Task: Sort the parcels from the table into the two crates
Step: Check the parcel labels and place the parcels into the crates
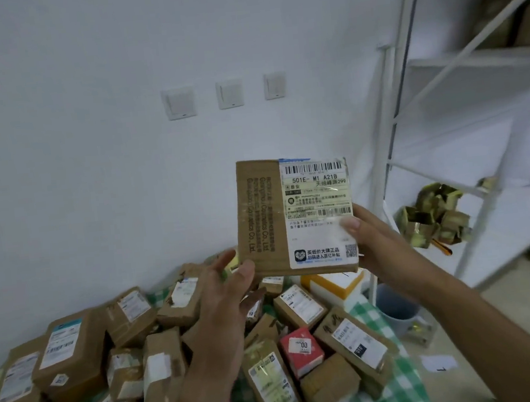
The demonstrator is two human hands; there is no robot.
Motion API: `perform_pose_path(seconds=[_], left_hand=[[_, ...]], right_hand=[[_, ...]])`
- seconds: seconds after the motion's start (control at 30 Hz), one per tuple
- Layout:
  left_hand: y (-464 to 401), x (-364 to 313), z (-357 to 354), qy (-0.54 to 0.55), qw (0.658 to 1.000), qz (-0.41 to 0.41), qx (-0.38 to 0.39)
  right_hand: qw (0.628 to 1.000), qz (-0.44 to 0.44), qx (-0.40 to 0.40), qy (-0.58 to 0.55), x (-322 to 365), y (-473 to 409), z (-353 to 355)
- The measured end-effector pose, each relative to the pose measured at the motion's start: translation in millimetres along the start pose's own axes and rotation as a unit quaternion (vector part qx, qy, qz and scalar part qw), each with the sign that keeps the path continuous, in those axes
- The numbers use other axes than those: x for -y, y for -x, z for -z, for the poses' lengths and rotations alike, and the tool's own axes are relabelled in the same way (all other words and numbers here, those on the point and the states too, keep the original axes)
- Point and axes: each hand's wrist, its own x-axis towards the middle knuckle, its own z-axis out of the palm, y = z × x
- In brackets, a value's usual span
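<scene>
Both hands, left hand (224, 290) and right hand (372, 242), grasp the labelled cardboard parcel (295, 217) by its lower corners; judged light, stiff, best held at edges.

Brown cardboard parcel (293, 217) held upright above table, white shipping label faced toward camera. Heap of brown parcels (136, 355) piled at 7 o'clock; small red parcel (301, 351) among them.

two hands (220, 290), three wall switches (230, 93), one red parcel (301, 351)
</scene>
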Motion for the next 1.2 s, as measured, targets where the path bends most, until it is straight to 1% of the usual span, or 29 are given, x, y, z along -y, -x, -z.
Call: perform_pose_path(seconds=[0.2,0.33,0.53,0.63,0.77,0.9,1.03,1.2], left_hand=[[28.4,36.1,-117.8,-0.006,0.994,0.044,0.095],[64.4,64.6,-216.4,-0.013,0.984,0.073,0.161],[134.4,112.0,-367.8,-0.008,0.958,0.119,0.26],[174.4,136.9,-434.1,-0.011,0.935,0.146,0.323],[224.6,167.8,-504.4,-0.022,0.902,0.175,0.395],[256.7,192.4,-553.2,-0.041,0.871,0.199,0.447],[269.6,217.3,-583.1,-0.054,0.846,0.214,0.485],[263.1,254.0,-619.7,-0.053,0.813,0.24,0.528]], right_hand=[[0.993,-0.004,-0.115,-0.031,-7.5,90.0,113.6],[0.981,-0.001,-0.192,-0.027,-6.8,177.4,198.1],[0.953,-0.005,-0.304,-0.016,-6.0,330.3,312.9],[0.932,-0.012,-0.361,-0.008,-8.9,407.6,355.4],[0.904,-0.031,-0.426,-0.009,-15.9,495.0,394.6],[0.877,-0.041,-0.479,-0.014,-28.7,553.2,414.4],[0.849,-0.056,-0.525,-0.031,-47.7,580.3,427.3],[0.813,-0.07,-0.577,-0.043,-69.2,587.7,449.3]])
